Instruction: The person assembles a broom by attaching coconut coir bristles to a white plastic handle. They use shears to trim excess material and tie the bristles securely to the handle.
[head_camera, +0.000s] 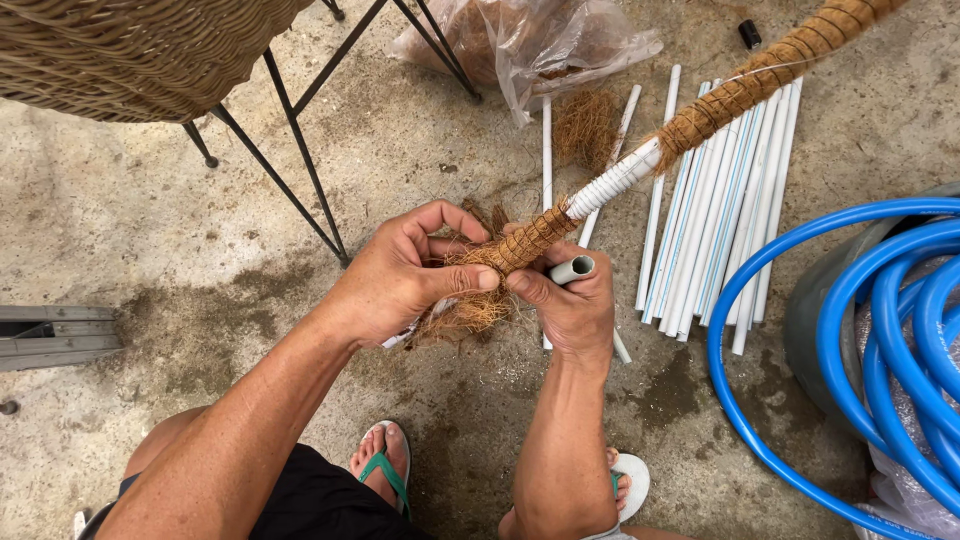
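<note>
From the head camera, you look down at your own two hands working over a stained concrete floor (180, 230). Your left hand (400, 275) is curled closed around a loose tuft of coconut fibre (470, 312), thumb pressing it against the pole (640, 165), apparently so the fibre stays put while it is bound. Your right hand (570, 305) is closed around the pole's lower part, close to its open grey end (575, 268), which steadies it; the pole slants away to the upper right. It is one white pipe, wrapped in brown fibre near your hands and again further up, with a bare stretch wound in white cord between.

On the floor past your hands lies a bundle of white pipes (720, 210) laid side by side, roughly ten, though the overlaps keep you from an exact count; two more lie apart near a second clump of fibre (588, 125). One clear plastic bag (530, 40) sits above that. One coil of blue hose (860, 330) loops at the right. One wicker chair (140, 50) on black metal legs stands at upper left. Your two feet wear sandals (385, 470).
</note>
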